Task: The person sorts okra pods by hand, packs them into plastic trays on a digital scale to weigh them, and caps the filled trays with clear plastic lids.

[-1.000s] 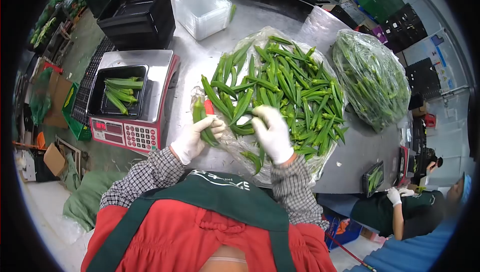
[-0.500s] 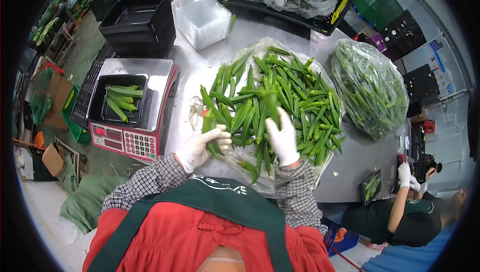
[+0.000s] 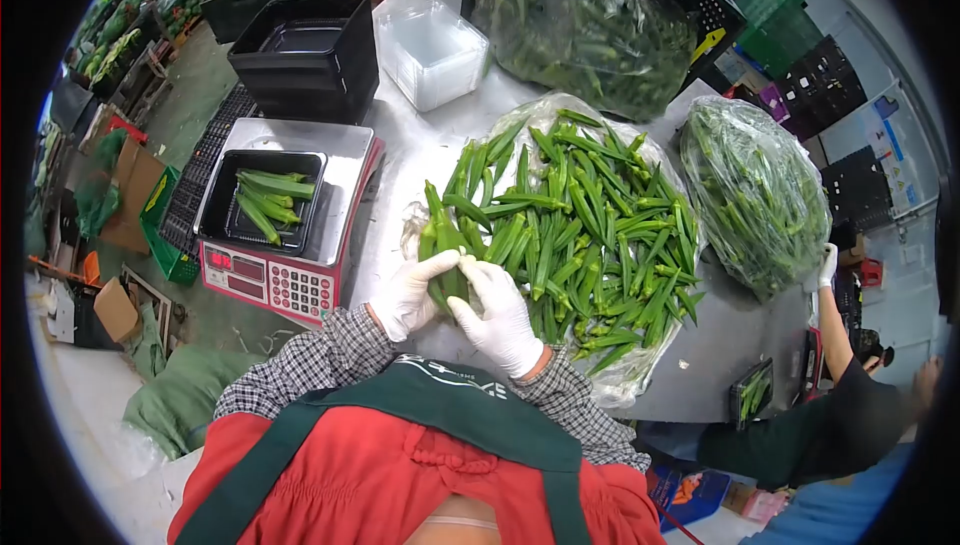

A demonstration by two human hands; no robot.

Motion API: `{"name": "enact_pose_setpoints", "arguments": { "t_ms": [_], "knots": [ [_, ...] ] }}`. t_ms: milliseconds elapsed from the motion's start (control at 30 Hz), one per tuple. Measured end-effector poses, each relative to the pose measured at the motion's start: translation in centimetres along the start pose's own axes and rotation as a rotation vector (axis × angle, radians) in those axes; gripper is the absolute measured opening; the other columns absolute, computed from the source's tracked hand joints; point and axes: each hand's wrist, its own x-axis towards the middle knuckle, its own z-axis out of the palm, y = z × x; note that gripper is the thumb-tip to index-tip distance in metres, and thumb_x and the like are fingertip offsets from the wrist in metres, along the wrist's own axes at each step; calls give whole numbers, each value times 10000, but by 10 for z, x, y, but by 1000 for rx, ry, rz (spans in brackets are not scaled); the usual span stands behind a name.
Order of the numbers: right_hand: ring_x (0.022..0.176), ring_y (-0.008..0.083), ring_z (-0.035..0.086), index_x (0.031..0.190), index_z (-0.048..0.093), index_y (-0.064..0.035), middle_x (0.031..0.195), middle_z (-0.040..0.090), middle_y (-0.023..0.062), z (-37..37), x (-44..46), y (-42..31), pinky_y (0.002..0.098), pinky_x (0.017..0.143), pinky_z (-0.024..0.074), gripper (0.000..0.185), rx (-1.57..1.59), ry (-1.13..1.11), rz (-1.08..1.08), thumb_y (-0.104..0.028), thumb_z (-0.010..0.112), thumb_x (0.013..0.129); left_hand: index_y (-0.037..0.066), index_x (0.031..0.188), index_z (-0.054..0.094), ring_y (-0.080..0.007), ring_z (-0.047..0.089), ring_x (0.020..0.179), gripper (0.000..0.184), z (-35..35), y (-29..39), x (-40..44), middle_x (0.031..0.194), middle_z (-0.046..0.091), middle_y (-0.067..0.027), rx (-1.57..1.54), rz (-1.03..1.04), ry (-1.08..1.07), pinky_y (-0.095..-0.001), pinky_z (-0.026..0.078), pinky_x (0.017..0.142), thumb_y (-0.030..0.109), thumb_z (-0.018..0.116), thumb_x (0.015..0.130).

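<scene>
My left hand [image 3: 405, 297], in a white glove, is closed around a few okra pods [image 3: 440, 225] that point away from me. Against it, my right hand [image 3: 500, 323], also gloved, pinches the lower ends of the okra. Beyond both hands a heap of loose okra [image 3: 590, 215] is spread on an opened clear plastic bag [image 3: 632, 382]. To the left, a black tray [image 3: 312, 215] with several okra pods rests on a red-and-silver digital scale [image 3: 350, 160].
Stacked black trays [image 3: 310, 75] and clear containers [image 3: 440, 60] stand at the back left. A full bag of okra [image 3: 755, 195] lies on the right, and a crate [image 3: 725, 5] holds another bag [image 3: 580, 25]. A co-worker's raised arm [image 3: 832, 320] reaches toward the right-hand bag.
My right hand has come left from the heap with okra to meet my left hand. The bag in the back crate has shifted or been lifted into fuller view. The co-worker's arm has extended upward.
</scene>
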Motion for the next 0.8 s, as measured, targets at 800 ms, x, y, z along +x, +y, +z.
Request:
{"name": "enact_pose_setpoints", "arguments": {
  "t_ms": [800],
  "knots": [
    [856,224,604,998,618,12,949,604,126,-7,11,41,294,771,470,207,96,-82,299,-75,612,810,53,1181,534,-325,487,1074,609,-59,248,-99,1118,544,-142,2270,780,74,-415,382,957,15,709,599]
  ]
}}
